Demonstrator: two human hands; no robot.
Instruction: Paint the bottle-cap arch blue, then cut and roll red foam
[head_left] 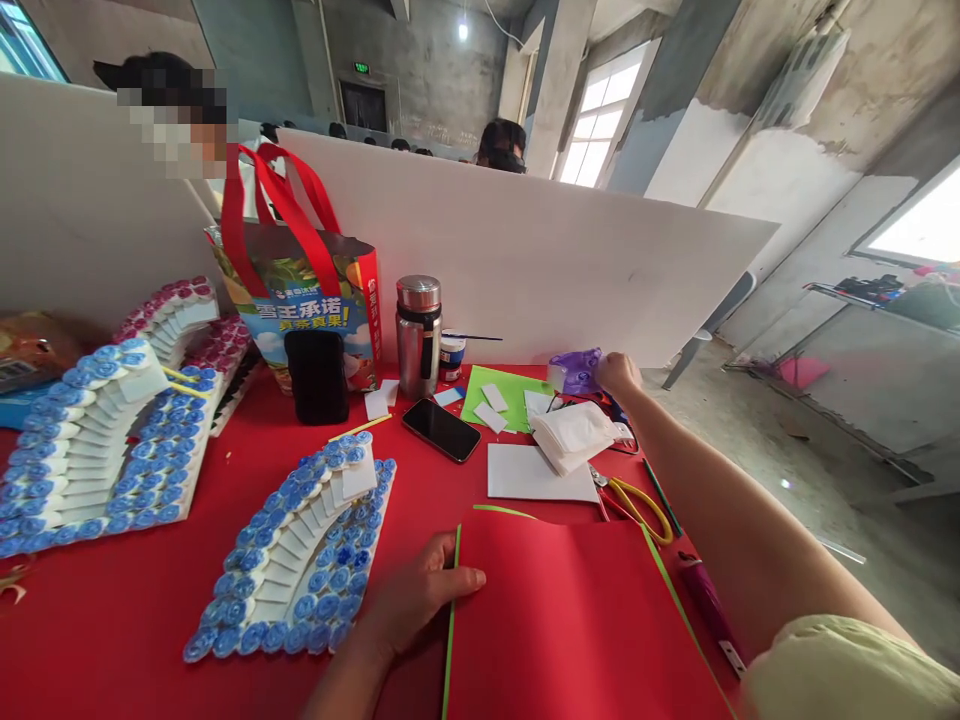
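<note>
My left hand [427, 595] is closed on the left edge of a large red sheet [562, 620] with green borders, thumb on top and the other fingers partly hidden. At the table's far right my right hand [619, 373] is closed against a crumpled purple plastic packet [576, 371]; its fingertips are hard to see. Close to that hand lie a folded white tissue [574, 436], a white card [540, 472] and a bright green sheet [517, 385] with small white pieces on it. Left of the red sheet is a stair-shaped craft piece [300, 560] covered in blue rosettes.
Yellow-handled scissors [645, 510] and a purple tool [709, 600] lie on the right. A phone [441, 430], steel flask [419, 335], black phone-like device [316, 376] and shopping bag [300, 290] stand or lie farther back. White partitions [525, 260] rise behind; people sit beyond.
</note>
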